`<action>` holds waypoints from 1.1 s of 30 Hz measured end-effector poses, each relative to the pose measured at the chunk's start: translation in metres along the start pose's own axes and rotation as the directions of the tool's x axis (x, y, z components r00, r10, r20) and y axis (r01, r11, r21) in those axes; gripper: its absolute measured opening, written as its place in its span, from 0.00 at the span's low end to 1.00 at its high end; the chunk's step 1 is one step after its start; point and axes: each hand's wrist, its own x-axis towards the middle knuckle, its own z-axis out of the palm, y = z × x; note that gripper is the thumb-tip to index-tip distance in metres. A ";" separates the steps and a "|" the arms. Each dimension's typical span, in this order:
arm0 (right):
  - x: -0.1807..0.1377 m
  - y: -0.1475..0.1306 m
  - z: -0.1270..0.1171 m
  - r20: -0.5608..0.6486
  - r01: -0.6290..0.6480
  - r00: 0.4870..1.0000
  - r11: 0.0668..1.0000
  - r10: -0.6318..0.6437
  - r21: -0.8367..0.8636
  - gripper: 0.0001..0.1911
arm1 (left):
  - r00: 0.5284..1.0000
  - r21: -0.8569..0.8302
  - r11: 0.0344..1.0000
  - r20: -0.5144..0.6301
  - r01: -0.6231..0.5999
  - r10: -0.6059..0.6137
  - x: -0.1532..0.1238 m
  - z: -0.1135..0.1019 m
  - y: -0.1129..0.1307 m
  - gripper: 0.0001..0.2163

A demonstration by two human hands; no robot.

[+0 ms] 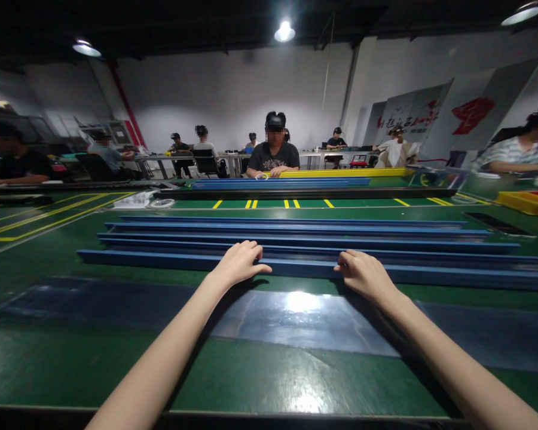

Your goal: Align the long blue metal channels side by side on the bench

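Several long blue channel strips (152, 258) lie side by side across the green table in front of me. My left hand (240, 263) is on the nearest strip, left of its middle, with the thumb along the front face and the fingers curled over the top edge. Farther right, my right hand (363, 272) grips the same strip, its fingers bent over the edge. Some of the fingertips are hidden behind the strip. Between my forearms, a clear shiny plastic sheet (296, 322) lies flat on the table.
A black bar (305, 193) and a yellow strip (345, 173) lie farther back. On the right are a phone-like dark slab (500, 224) and a yellow tray (522, 202). A person (273, 155) sits opposite; others work at tables behind. White packets (134, 200) lie at left.
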 end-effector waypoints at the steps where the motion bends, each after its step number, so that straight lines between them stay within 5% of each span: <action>1: 0.001 -0.002 -0.001 0.009 -0.005 1.000 1.000 0.005 -0.011 0.08 | 1.000 -0.002 1.000 0.001 -0.017 0.017 0.003 0.002 0.004 0.17; 12: 0.019 -0.021 -0.001 0.069 0.028 0.997 1.000 -0.028 -0.004 0.08 | 0.989 0.049 0.990 -0.083 0.128 -0.124 0.014 0.024 -0.002 0.19; 22: 0.020 0.000 -0.005 0.084 0.083 0.991 0.974 -0.102 0.212 0.09 | 0.973 0.135 0.969 -0.127 0.209 -0.192 0.019 0.037 -0.013 0.19; 33: 0.029 0.000 -0.008 0.062 0.030 0.997 0.994 -0.037 0.109 0.10 | 0.965 0.084 0.970 -0.147 0.230 -0.216 0.029 0.042 -0.019 0.18</action>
